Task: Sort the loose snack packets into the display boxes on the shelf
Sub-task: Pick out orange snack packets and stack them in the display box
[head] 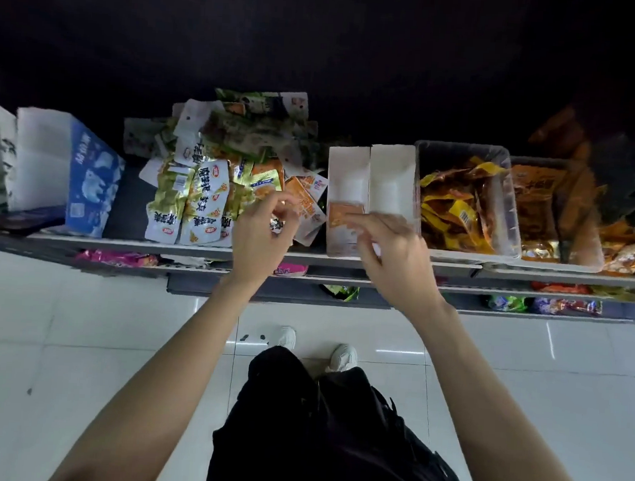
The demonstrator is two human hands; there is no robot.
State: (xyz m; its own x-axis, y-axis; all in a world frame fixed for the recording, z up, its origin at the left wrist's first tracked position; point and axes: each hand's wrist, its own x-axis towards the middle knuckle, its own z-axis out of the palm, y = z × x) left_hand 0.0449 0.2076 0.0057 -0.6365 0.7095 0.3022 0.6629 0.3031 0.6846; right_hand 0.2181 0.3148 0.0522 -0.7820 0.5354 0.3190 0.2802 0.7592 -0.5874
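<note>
A big pile of packets lies on the shelf, from its front edge back toward the dark rear. Yellow and white ones sit in front, orange ones beside them, and greenish ones heaped at the back.

The left hand is over the right side of the pile, near the front edge. Its fingers are curled and pinch a small packet, which is mostly hidden, so its kind is hard to tell.

Just right of the pile stand two white boxes, side by side and touching. An orange packet is in the front part of the left box. The right hand is over the front of these boxes, with its fingertips at that orange packet. The hand is blurred, so I cannot tell if it holds the packet or only touches it.

Right of the boxes is a clear bin full of yellow and orange packets, and then another bin with orange ones.

At the left end of the shelf stand a blue box and white packs.

Lower shelves show more bright packets. Below are a white tiled floor, black trousers and white shoes.
</note>
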